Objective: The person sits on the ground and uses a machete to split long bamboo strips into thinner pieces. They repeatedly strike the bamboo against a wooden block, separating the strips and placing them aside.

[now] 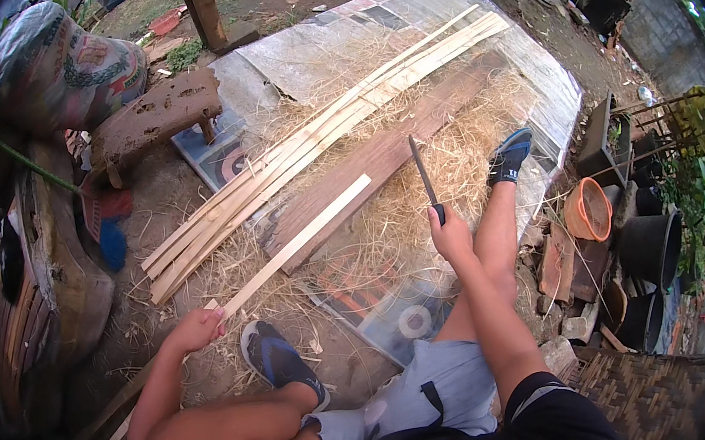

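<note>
My left hand (196,330) is closed around a long, pale bamboo or wood strip (306,236), whose far part lies across a brown plank (380,158). The strip's near end runs back past my left forearm. In my right hand (451,236) is a knife (423,169), gripped by its dark handle, with the narrow blade pointing up and away. The blade's tip is near the plank's right edge, apart from the strip. Beyond the plank lies a bundle of long pale strips (308,142), and curly shavings (440,183) spread around it.
A printed plastic sheet (515,42) covers the ground. On the left stand a low worn bench (155,117) and a full sack (65,66). To the right are an orange pot (587,210), black buckets (651,249) and plants. My feet in dark shoes flank the plank.
</note>
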`<action>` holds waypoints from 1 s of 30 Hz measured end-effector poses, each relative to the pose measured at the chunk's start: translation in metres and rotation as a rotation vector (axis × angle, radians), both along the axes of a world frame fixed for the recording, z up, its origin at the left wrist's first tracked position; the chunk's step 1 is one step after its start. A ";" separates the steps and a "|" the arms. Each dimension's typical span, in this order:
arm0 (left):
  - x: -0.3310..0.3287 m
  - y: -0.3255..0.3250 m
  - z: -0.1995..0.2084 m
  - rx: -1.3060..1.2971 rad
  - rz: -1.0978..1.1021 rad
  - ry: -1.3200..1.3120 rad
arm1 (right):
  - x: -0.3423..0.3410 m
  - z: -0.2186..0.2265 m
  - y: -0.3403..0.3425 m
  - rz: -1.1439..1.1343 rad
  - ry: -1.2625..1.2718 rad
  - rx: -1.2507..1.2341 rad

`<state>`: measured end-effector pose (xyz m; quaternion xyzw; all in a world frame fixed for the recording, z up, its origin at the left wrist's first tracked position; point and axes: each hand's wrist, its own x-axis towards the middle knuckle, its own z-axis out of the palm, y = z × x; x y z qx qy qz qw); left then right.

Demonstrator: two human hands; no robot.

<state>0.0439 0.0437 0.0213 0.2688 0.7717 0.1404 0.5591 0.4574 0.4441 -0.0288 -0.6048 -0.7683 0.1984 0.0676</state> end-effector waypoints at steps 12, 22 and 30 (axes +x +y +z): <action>0.066 0.095 -0.006 0.333 -0.143 0.376 | -0.052 0.019 -0.063 0.302 0.206 -0.011; 0.045 0.071 -0.044 0.278 0.030 -0.003 | -0.051 0.019 -0.106 0.695 0.051 0.040; 0.052 0.076 -0.016 0.290 -0.019 0.049 | -0.035 0.010 -0.090 0.654 0.038 0.134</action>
